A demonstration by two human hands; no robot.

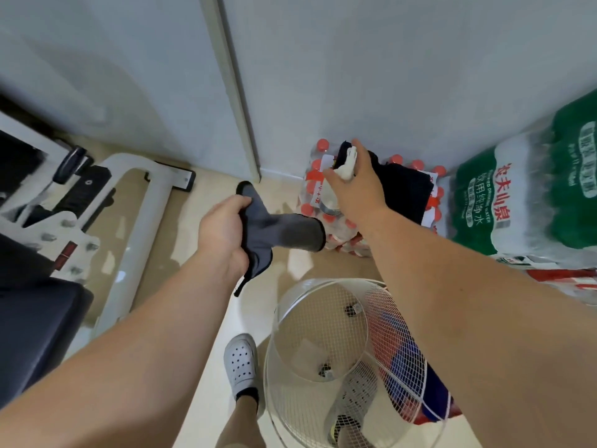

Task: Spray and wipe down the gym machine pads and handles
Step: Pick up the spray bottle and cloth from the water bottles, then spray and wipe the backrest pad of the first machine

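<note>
My left hand [223, 231] grips a grey cloth with a dark edge [284, 232] in mid-air over the floor; the cloth hangs out to the right and below the fist. My right hand [358, 185] holds a spray bottle with a white nozzle [347, 163] and a clear body, just above a pack of red-capped bottles. The nozzle points away toward the wall. The gym machine stands at the left: a white frame [142, 221] and a dark pad [35, 331] at the lower left. Both hands are well to the right of the pad.
Packs of red-capped water bottles [318, 189] sit against the wall with a dark garment [403, 185] on top. Green-wrapped water packs [517, 202] stand at the right. A white fan cage [349, 360] is below my right arm, my white shoe [240, 360] beside it.
</note>
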